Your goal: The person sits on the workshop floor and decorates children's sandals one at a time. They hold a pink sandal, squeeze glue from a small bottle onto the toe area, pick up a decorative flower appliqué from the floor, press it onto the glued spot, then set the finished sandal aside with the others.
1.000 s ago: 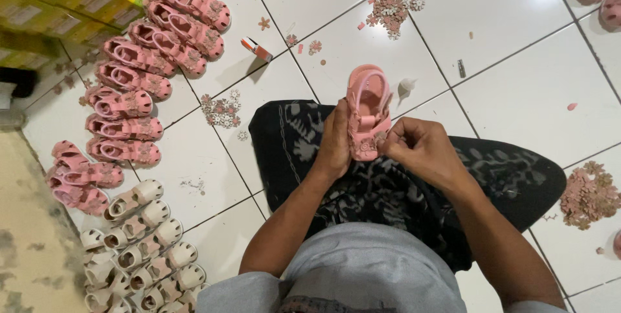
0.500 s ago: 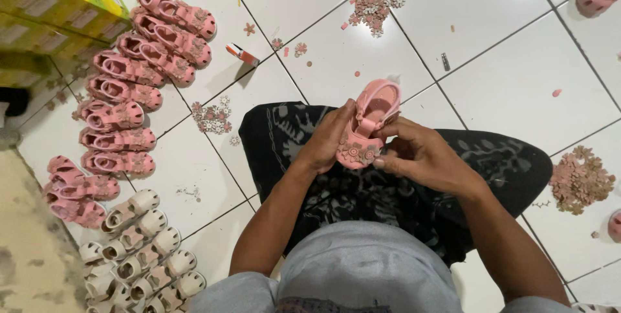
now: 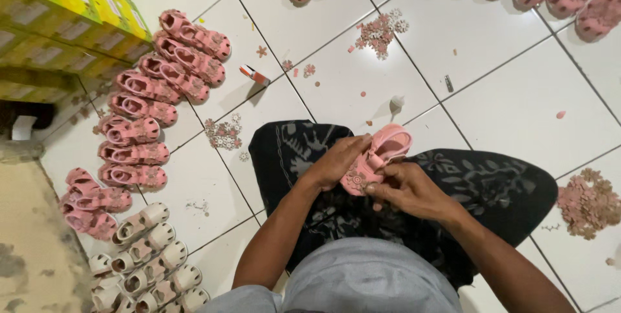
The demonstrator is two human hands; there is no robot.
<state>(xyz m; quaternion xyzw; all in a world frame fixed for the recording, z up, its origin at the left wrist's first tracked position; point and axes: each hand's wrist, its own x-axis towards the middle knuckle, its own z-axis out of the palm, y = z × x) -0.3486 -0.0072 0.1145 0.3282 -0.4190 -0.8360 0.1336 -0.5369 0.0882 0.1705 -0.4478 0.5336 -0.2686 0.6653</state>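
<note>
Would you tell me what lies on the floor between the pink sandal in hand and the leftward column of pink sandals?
Head view: a cluster of flower trims on white tile.

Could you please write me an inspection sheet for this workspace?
Surface: white tiled floor, dusty at left.
Job's things: pink sandal held over the lap by both hands.
Clutter: flower trims, more trims, rows of pink sandals, cream sandals, small red item.
Grippers: left hand grips the sandal's side; right hand pinches its front.
Cables: nothing seen.
Surroundings: yellow boxes.
</note>
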